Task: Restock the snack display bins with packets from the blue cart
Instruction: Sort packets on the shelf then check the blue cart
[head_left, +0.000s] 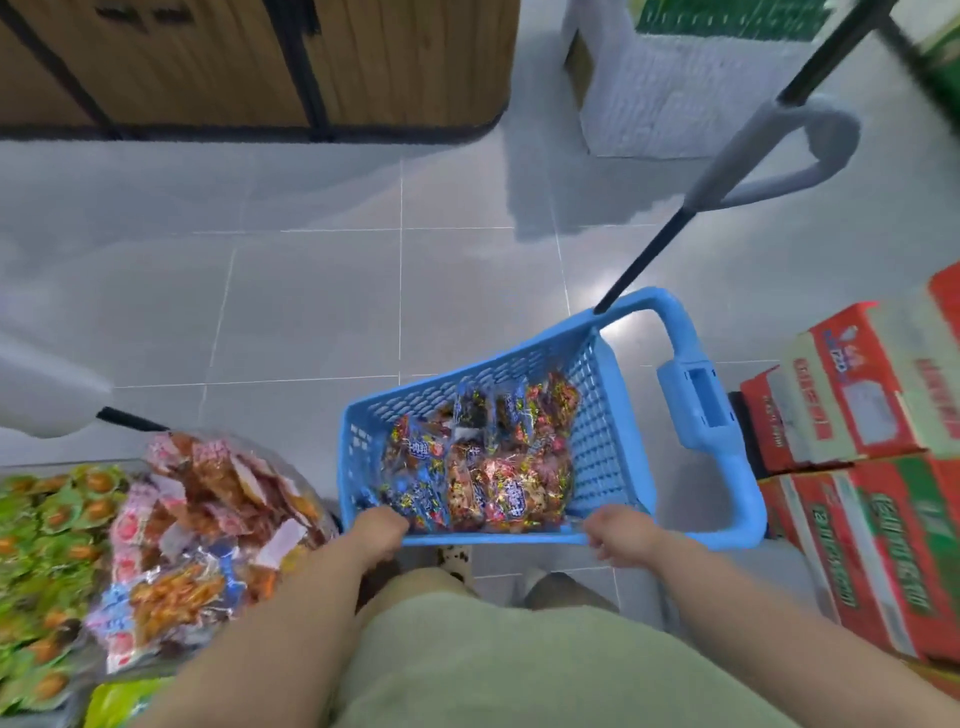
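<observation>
A blue plastic cart (597, 415) stands on the grey tiled floor right in front of me, with several shiny red and blue snack packets (478, 462) piled inside. My left hand (376, 532) grips the near rim of the cart at its left corner. My right hand (621, 535) grips the same rim at the right corner. To my left lie the display bins: one heaped with pink and orange packets (208, 535), one with green packets (47, 551).
Red and green cardboard boxes (862, 457) are stacked close on the right of the cart. The cart's long black and grey pull handle (727, 176) slants up and away. A wooden display counter (260, 67) and a white stand (675, 93) are across the aisle.
</observation>
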